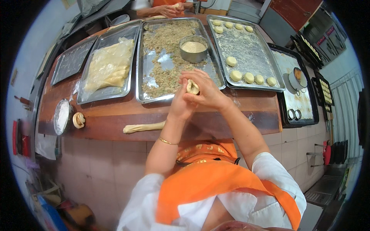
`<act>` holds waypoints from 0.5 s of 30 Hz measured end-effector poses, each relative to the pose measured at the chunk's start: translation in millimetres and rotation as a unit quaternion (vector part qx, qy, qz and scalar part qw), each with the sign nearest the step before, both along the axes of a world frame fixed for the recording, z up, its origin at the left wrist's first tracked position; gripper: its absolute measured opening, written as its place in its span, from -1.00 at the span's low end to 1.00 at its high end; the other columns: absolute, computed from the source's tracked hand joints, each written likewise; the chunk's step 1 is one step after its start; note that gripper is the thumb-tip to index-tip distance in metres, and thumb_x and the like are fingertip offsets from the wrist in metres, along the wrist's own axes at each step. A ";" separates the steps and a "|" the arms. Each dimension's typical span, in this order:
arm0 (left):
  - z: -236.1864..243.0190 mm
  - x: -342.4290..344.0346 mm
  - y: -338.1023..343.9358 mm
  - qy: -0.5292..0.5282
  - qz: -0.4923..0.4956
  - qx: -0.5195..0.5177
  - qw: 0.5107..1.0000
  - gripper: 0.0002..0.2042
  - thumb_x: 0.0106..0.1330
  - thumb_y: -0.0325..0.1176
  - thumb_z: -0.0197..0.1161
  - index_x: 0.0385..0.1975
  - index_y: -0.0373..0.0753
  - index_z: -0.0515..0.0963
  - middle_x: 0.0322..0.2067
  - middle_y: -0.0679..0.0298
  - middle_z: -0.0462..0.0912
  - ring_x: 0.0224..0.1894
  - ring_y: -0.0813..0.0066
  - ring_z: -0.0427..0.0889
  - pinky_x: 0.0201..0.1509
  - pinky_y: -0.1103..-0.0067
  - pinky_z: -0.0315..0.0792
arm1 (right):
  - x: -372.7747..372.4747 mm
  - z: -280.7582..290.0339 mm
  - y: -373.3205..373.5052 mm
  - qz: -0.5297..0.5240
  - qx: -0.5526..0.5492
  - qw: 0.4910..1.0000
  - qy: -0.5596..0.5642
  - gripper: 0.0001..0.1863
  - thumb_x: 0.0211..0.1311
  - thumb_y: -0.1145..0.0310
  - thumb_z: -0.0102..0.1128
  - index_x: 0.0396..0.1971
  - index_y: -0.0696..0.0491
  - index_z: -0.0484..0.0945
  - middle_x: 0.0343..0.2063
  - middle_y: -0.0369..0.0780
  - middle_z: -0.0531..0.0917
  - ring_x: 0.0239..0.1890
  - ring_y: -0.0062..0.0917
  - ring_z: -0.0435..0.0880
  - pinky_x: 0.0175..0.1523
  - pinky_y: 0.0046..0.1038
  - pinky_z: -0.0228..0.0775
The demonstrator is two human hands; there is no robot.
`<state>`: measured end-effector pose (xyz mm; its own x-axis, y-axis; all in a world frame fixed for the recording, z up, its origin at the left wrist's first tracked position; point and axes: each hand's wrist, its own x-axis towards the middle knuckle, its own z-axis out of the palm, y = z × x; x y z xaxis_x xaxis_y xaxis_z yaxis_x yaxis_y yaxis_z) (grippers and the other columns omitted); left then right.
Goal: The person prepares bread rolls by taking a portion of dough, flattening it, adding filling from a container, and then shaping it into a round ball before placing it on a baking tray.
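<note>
Both my hands meet over the front edge of the wooden table. A small cup of pale dough (192, 88) with a hollow, brownish middle sits between them. My left hand (180, 101) cradles it from below and the left, with its fingers partly hidden. Around its right side curls my right hand (210, 92), the thumb pressed to the dough's rim. Just beyond lies a tray of crumbly filling (163, 73), on which stands a round metal tin of pale crumbs (194, 47). A rope of dough (143, 127) rests on the table by my left forearm.
Floured tray with round dough pieces (246, 50) at right; plastic-covered dough sheets (109, 65) on a tray at left. A flour bowl (63, 117) and a folded dough piece (78, 120) sit near the left front edge. Across the table, another person's hands (169, 10) work dough.
</note>
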<state>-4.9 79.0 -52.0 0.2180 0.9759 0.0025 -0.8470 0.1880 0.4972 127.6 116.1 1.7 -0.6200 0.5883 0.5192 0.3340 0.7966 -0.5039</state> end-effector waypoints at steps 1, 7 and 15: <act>1.2 6.7 0.4 -0.007 0.012 0.005 1.000 -0.61 0.57 0.00 -0.16 0.16 -0.11 0.36 0.06 0.32 0.54 0.08 0.46 0.57 0.08 0.51 0.52 | 0.3 -0.9 -4.0 -0.010 0.002 1.000 0.021 -0.42 0.18 0.10 0.31 0.14 0.06 0.45 0.10 -0.09 0.57 0.25 -0.20 0.46 0.45 -0.14 0.06; 16.2 37.1 -21.5 -0.001 0.015 0.037 0.999 -0.65 0.57 -0.01 -0.12 0.06 -0.12 0.39 -0.12 0.39 0.57 -0.15 0.57 0.60 -0.23 0.62 0.51 | 9.3 3.5 -38.7 -0.090 -0.143 0.968 0.184 -0.56 0.29 0.16 0.19 0.08 0.09 0.49 0.00 -0.07 0.62 0.10 -0.15 0.55 0.29 -0.23 0.29; 38.1 56.0 -52.1 0.153 0.059 0.075 0.984 -0.65 0.55 0.03 -0.13 -0.03 -0.11 0.39 -0.28 0.45 0.51 -0.40 0.69 0.49 -0.45 0.72 0.36 | 33.2 25.4 -59.0 -0.027 0.000 0.992 0.120 -0.42 0.40 0.02 0.12 0.25 0.09 0.41 -0.04 -0.16 0.70 0.05 -0.37 0.61 0.29 -0.32 0.30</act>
